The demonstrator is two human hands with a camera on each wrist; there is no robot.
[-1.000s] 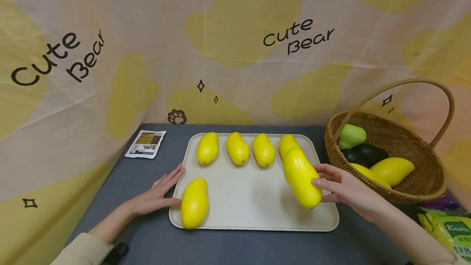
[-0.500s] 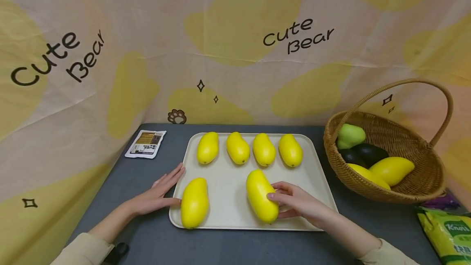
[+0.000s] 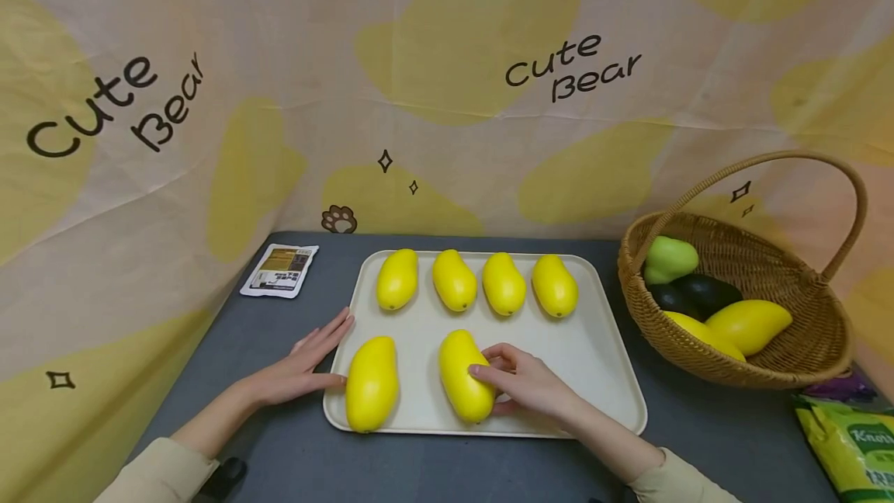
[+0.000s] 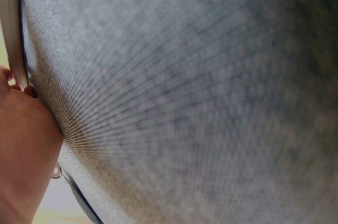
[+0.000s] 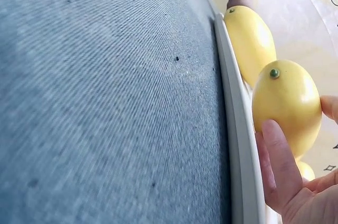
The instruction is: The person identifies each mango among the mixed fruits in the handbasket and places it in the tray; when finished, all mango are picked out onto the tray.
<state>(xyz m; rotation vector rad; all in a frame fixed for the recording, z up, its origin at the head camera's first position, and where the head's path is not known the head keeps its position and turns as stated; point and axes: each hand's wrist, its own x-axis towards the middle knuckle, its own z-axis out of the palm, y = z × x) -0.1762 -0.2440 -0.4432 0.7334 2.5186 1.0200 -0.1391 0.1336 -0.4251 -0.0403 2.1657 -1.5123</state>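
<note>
In the head view my right hand (image 3: 527, 383) grips a yellow mango (image 3: 461, 375) over the front middle of a cream tray (image 3: 594, 363). The right wrist view shows the thumb and fingers on this mango's sides (image 5: 290, 102), its green stem end facing the camera. Whether its underside touches the tray is hidden. My left hand (image 3: 296, 371) rests at the tray's left edge with straight fingers, its thumb by another mango (image 3: 372, 385) in the front left corner. Along the back of the tray lie several mangoes (image 3: 455, 281) in a row.
To the right stands a wicker basket (image 3: 754, 363) with a tall handle, holding a light green fruit (image 3: 670, 259), dark produce (image 3: 705, 293) and yellow mangoes (image 3: 750, 326). A white packet (image 3: 279, 270) lies back left. A green-yellow bag (image 3: 848, 441) is at the right edge. Patterned cloth hangs behind.
My right hand has carried the mango leftward from the tray's right side to its front middle, lowering it, beside the front left mango. The left hand has stayed in place.
</note>
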